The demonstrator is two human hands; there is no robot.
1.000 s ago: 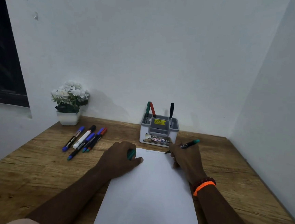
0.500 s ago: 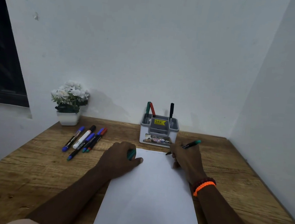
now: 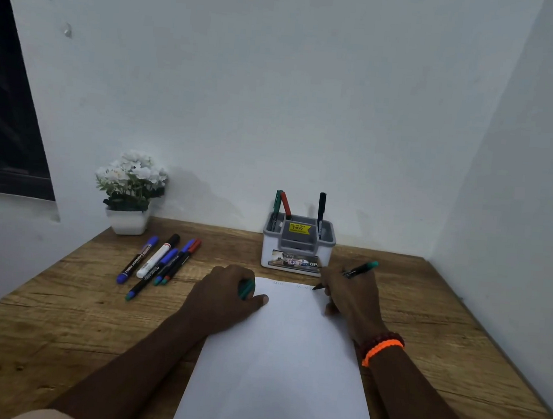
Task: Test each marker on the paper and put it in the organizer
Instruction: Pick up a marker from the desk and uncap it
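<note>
The right hand [image 3: 349, 296] pinches the green marker [image 3: 349, 275], whose long axis runs from its tip at the paper's [image 3: 282, 360] far edge up toward 2 o'clock. The organizer [image 3: 298, 248] sits just beyond that tip at about 11 o'clock from this hand, the nearer one, so I judge the drop a short reach. The left hand [image 3: 227, 297] rests on the paper's left edge, fingers curled round a green cap [image 3: 246, 288].

Dim, bluish indoor light, sharp focus.
The plant [image 3: 131, 183] casts a soft shadow rightward on the wall [image 3: 278, 92]; wide-angle bending at edges.
</note>
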